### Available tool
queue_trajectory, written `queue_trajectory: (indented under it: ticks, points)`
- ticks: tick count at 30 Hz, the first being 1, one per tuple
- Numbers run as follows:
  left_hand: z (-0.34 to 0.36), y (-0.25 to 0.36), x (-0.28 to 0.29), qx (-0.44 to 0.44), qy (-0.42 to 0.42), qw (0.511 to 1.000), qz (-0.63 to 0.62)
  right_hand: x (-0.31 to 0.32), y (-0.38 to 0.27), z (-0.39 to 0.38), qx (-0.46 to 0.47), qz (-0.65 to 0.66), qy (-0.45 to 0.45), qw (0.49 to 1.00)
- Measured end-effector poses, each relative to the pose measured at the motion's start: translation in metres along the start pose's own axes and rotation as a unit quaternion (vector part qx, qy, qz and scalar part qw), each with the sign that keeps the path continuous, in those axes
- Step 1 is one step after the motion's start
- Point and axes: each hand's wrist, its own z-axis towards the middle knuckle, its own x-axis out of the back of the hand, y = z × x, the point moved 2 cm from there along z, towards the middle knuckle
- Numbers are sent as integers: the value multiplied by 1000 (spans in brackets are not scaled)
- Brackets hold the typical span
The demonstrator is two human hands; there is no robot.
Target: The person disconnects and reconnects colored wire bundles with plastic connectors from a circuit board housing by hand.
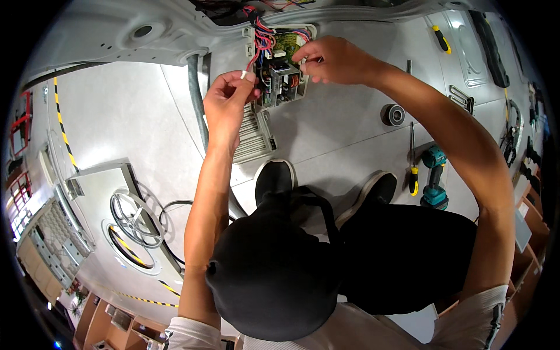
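Note:
A circuit board [286, 44] in a white housing hangs below a large light metal casing [122, 26], with red, blue and black wire bundles [263, 36] and a boxy metal-framed component [283, 81]. My left hand [230, 102] pinches a small white connector [245, 74] on red wires at the housing's left side. My right hand [329, 61] is at the board's right edge, fingers curled; what they grip, if anything, is too small to make out. A light slatted plastic part [251, 131] lies under the housing, beside a grey corrugated hose [196, 99].
A bearing [393, 115], two yellow-handled screwdrivers [414, 181] [443, 42], a teal drill [433, 178] and a black bar [490, 49] lie on the floor to the right. A metal panel [99, 216] with a round opening and a pulley wheel [134, 216] lies lower left. My black shoes [274, 181] are below.

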Motion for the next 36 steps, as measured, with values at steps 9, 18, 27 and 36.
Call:
queue_trajectory:
  ticks: [9,18,27,36]
  points:
    - [3,-5,1,-29,-25,993,113,-16,-5,32,16,-1,20,1000]
    - [12,-15,-4,-175,11,944,278,-38,-19,31,-66,11,151,986]
    - [23,-18,-11,-161,-31,963,214,-49,-35,30,-55,-114,312,941]
    - [48,-21,-14,-127,-52,949,283,-58,-3,31,31,28,306,951]
